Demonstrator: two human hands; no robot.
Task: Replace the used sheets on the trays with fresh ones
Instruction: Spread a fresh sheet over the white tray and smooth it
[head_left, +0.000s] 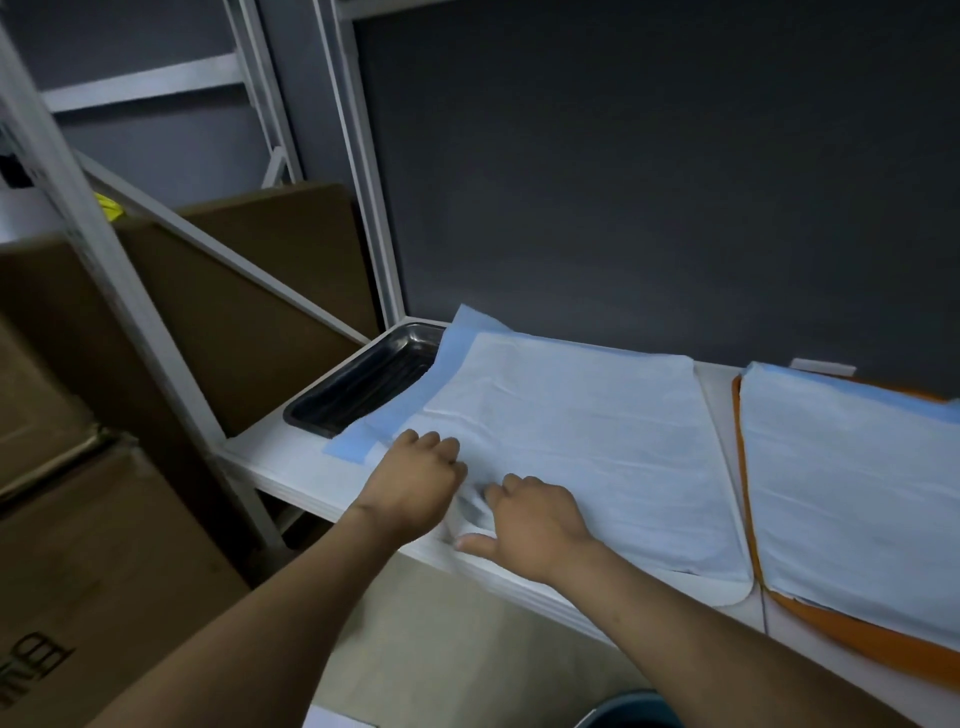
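**Head view: sheet change, mid-task.** The left hand (415, 480) and right hand (532, 519) lie side by side at the near edge of a large pale blue-white paper sheet (571, 431) spread on the white counter (280, 470). Both hands have curled fingers dug into the sheet, with a puckered fold standing between them. The right thumb lies stretched along the counter edge. Each hand therefore appears to grip the sheet, probably gathering it for removal, though straightening a fresh one cannot be ruled out.

A darker blue sheet (452, 343) shows beneath it, beyond the left hand. Further beyond that hand, slightly to its left, a black rectangular metal tray (358, 382) stands bare, partly overlapped by the sheets. It is judged to be stripped and in need of a fresh liner.

Well to the right of the right hand, an orange flat tray (857, 642) carries a smooth pale sheet (857, 493); whether this one is fresh or used cannot be told. On this evidence, what remains is to deal with the held sheet and to line the black tray.

Brown cardboard boxes (88, 571) stand left of the left arm.
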